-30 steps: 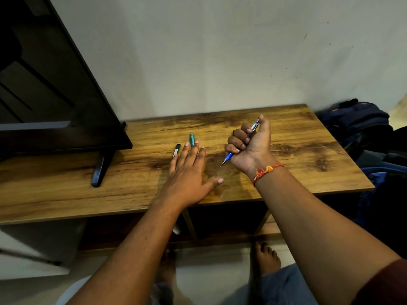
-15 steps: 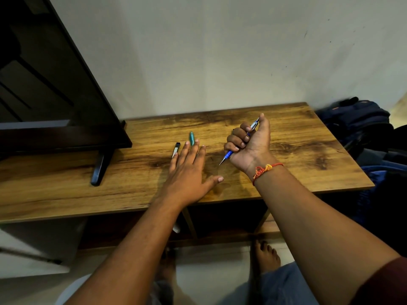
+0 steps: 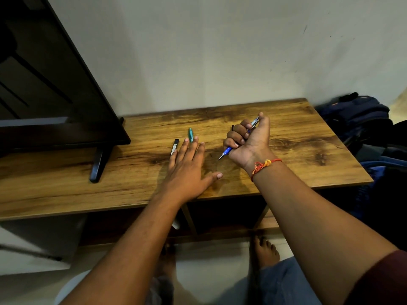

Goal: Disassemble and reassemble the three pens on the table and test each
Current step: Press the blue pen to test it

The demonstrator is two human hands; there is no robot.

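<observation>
Barely anything has been moved since the earlier frames tbh. The blue pen (image 3: 226,151) is tipped a hair higher and both hands are kept where they were.

The left hand (image 3: 187,170) is laid flat, palm down, on the wooden table (image 3: 297,150), with its fingers straight and lightly spread, the thumb stuck out to the side, and nothing gripped. Just right of it, the right hand (image 3: 248,144) is clenched in a fist around the blue pen. The metal tip is pointed down toward the left hand's thumb and the clicker end is poked out by the raised right thumb. The tip looks to be held just off the wood, though that can't be told for sure. A red-and-yellow thread bracelet (image 3: 263,165) is worn on that wrist.

A teal pen (image 3: 190,134) is left lying just past the left hand's middle fingertips. A black-and-white pen (image 3: 174,146) is parked right by the little finger, but whether it's actually touched can't be made out.

Well left of the left hand, a dark TV (image 3: 55,95) is stood on its foot (image 3: 98,166). Far off to the right, a dark backpack (image 3: 356,115) is dumped.
</observation>
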